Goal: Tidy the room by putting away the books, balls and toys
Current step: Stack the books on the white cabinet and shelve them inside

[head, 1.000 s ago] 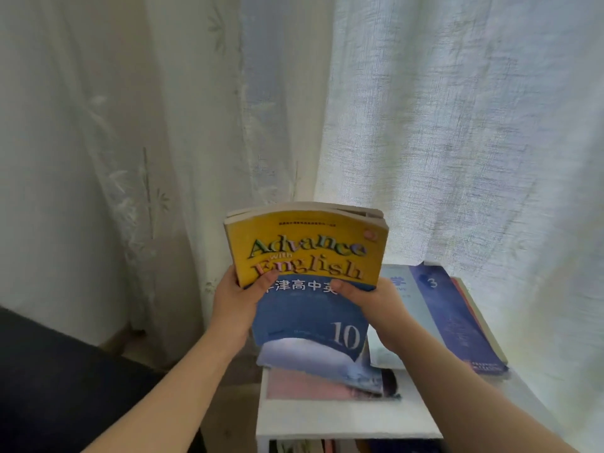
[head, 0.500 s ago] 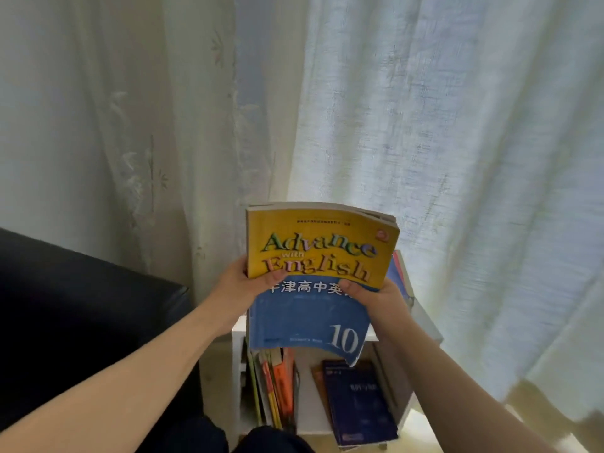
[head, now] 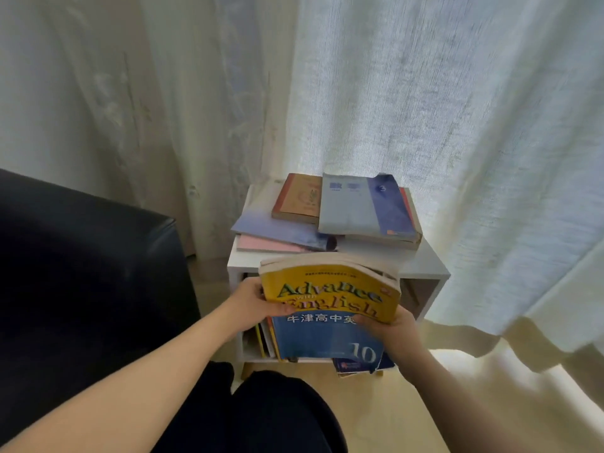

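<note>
Both hands grip the yellow-and-blue paperback textbook [head: 327,308] — the left hand [head: 255,297] at its left edge, the right hand [head: 394,326] at its right. Its long axis is upright, just before the open compartment of the small white shelf unit [head: 425,266]. Inside, thin books [head: 265,341] stand at the left; a dark-blue book [head: 356,366] lying low juts out — likely in the way.

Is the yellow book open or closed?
Closed. The yellow book shows its front cover, pages together, between left hand and right hand.

books [head: 330,217] atop shelf [head: 425,264], sofa [head: 81,256] left
</note>
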Demonstrator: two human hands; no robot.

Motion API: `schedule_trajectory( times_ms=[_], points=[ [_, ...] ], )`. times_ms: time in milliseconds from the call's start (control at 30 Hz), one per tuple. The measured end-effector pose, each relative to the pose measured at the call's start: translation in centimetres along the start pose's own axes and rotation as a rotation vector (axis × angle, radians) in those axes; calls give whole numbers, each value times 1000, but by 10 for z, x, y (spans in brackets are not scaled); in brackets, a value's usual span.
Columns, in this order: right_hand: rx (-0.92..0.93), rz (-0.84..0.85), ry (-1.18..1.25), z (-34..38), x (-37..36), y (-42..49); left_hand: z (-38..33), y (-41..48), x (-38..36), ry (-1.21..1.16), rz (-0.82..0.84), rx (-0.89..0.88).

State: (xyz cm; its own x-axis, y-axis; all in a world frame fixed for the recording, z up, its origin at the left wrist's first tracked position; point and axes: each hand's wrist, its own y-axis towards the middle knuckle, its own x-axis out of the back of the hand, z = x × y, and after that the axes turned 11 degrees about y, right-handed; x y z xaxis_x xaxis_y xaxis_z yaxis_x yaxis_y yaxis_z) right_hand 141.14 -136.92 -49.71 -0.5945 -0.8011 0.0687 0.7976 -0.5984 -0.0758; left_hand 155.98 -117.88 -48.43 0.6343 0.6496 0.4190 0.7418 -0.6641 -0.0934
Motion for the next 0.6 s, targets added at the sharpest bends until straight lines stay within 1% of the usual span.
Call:
schedule_trajectory(
  times_ms=[100,200,267,333,400,467,500,600],
  points=[
    [-76,20,-114,-23,-2,7,20,4,-6,-16,-34,36],
    [-67,64,-282,-49,0,21,40,11,-7,112,-33,104],
    [-79,93,-385,-62,-3,30,56,19,-8,313,-4,118],
    [-97,115,-469,-70,-6,38,64,25,-10,579,82,90],
    [-123,139,-550,-81,-10,48,71,32,-16,705,190,68],
    [-115,176,-639,-84,-14,54,70,35,-23,754,246,74],
    [-116,187,-678,-86,-16,58,71,36,-26,763,244,73],
    [-113,172,-683,-91,-25,66,76,36,-30,657,174,102]
  ],
)
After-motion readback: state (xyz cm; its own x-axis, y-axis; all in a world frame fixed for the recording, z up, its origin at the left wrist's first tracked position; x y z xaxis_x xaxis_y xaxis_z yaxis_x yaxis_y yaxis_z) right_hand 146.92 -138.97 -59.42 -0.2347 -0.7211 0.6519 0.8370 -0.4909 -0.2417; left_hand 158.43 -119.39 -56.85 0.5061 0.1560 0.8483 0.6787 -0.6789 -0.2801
